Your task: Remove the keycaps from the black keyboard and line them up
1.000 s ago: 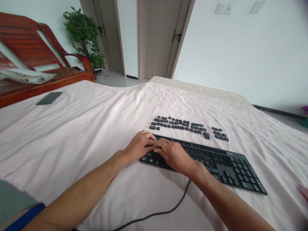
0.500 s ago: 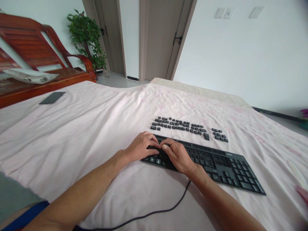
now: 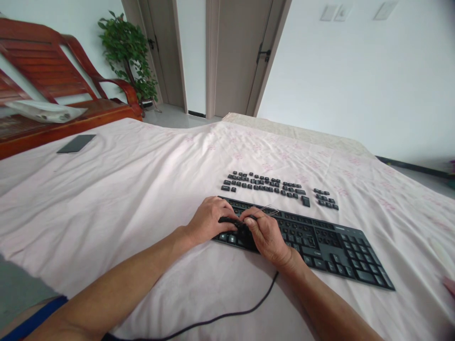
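Note:
A black keyboard (image 3: 329, 246) lies at a slant on the pink cloth, many keys gone from its main block. My right hand (image 3: 265, 234) is closed over its left half, gripping a keycap puller (image 3: 272, 210) whose thin wire loops point away from me. A bit of dark handle shows at its fingers. Beside it, my left hand (image 3: 211, 218) rests on the keyboard's left end, fingers and thumb curled in to meet the right fingertips. Whatever lies between those left fingers is dark and hard to make out. Behind the keyboard, loose black keycaps (image 3: 261, 187) lie in rows.
A black cable (image 3: 227, 313) runs over the cloth (image 3: 149, 189) in front of me. Far left lies a dark flat phone-like slab (image 3: 76, 143). Beyond stand a wooden bench (image 3: 53, 71), a leafy plant (image 3: 124, 47) and doors (image 3: 236, 57). A smaller keycap group (image 3: 325, 199) sits right.
My right hand has shifted slightly right and turned, so the puller's wire loops now swing out to the right. My left hand stays at the keyboard's left end.

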{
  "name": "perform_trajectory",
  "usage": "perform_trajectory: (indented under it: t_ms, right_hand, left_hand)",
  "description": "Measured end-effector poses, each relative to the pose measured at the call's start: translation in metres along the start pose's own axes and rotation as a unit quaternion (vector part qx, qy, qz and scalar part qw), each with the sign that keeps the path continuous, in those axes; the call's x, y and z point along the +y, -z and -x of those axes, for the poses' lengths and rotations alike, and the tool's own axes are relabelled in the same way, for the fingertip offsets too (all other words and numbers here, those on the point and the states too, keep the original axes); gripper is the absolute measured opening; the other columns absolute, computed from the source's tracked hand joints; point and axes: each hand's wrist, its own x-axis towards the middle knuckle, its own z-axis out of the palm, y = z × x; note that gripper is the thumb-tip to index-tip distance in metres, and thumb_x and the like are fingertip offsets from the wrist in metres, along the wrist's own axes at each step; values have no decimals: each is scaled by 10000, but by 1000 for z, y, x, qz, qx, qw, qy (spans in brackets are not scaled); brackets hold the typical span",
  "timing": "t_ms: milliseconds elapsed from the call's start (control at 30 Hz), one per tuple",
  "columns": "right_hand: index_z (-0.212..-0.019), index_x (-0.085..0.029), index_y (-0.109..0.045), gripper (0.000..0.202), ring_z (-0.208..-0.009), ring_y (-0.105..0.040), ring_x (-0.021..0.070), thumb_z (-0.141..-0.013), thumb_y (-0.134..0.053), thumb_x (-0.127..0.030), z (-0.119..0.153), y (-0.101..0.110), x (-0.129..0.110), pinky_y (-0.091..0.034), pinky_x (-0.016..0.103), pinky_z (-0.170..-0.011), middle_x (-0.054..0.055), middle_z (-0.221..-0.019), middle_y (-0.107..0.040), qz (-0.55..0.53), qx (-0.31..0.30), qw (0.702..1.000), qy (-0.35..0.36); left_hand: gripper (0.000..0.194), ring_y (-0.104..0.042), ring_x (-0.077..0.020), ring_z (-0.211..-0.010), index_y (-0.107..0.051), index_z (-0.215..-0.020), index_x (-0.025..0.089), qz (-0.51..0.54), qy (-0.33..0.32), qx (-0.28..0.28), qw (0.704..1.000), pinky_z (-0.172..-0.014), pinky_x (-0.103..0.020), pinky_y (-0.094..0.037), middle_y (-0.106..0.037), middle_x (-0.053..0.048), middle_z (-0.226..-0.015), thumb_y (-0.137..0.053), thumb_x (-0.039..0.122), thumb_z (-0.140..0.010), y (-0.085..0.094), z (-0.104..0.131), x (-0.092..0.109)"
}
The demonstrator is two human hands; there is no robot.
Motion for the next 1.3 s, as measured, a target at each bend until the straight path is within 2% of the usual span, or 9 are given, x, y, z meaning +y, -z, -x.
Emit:
perform_trajectory:
  t_ms: [100, 233, 433, 567, 667, 800, 967, 1300]
  right_hand:
    - [-930, -206, -611, 309, -822, -638, 178, -999, -346, -349, 0, 0, 1, -485, 297, -796, 55, -893, -666, 0, -5, 1000, 0]
    - [-917, -208, -617, 307, -827, -635, 186, -993, -359, -357, 0, 1, 0, -479, 296, -788, 55, -874, -665, -17, 5, 1000, -1]
    - [-888, -196, -633, 341, -774, -615, 185, -988, -358, -371, 4, 5, -2, -467, 301, -773, 53, -825, -644, -36, 85, 995, -39]
    - [-923, -191, -645, 353, -735, -611, 184, -985, -359, -388, 5, 6, -3, -465, 300, -745, 39, -757, -624, -26, 99, 993, -61]
    - [-915, -189, -650, 347, -724, -607, 178, -984, -368, -380, 5, 5, -3, -462, 294, -740, 40, -765, -628, -23, 96, 993, -61]
    - [-909, -181, -650, 332, -739, -602, 173, -984, -381, -360, 4, 5, -4, -458, 290, -757, 52, -821, -644, -25, 97, 993, -55]
    - [-937, -183, -643, 306, -782, -601, 175, -984, -390, -349, 4, 7, -4, -453, 290, -776, 54, -856, -652, -33, 95, 994, -41]
    - [-946, -193, -639, 276, -837, -612, 177, -986, -398, -321, 4, 4, 2, -439, 283, -802, 53, -916, -662, -34, 91, 994, -43]
  left_hand:
    - [225, -589, -187, -922, -740, -941, 293, -2, 11, 8, 1000, -897, -353, -392, -694, 2, -939, -742, 402, -744, -2, 0, 3]
    - [136, -591, -179, -902, -745, -879, 291, 0, 22, 26, 999, -878, -353, -401, -693, 11, -896, -719, 376, -775, -6, 0, 4]
    - [105, -606, -166, -891, -725, -914, 252, 42, 47, 75, 995, -857, -320, -453, -671, -5, -896, -667, 251, -826, -7, 1, 0]
    - [170, -615, -149, -916, -711, -890, 227, 78, 58, 106, 990, -860, -283, -489, -648, -18, -953, -615, 105, -822, -7, 0, -5]
    - [179, -621, -150, -926, -712, -886, 223, 78, 54, 94, 991, -869, -281, -499, -653, -21, -967, -617, 90, -812, -5, 0, -8]
    - [137, -634, -152, -935, -724, -924, 219, 79, 39, 60, 994, -887, -279, -497, -673, -25, -1003, -648, 166, -824, 1, 0, -9]
    - [123, -646, -148, -918, -728, -889, 210, 86, 27, 50, 995, -860, -272, -501, -696, -19, -976, -621, 163, -850, 2, -1, -11]
    - [206, -626, -187, -930, -696, -999, 240, -29, 35, 56, 997, -879, -344, -468, -707, -1, -977, -697, 196, -797, 4, -3, -11]
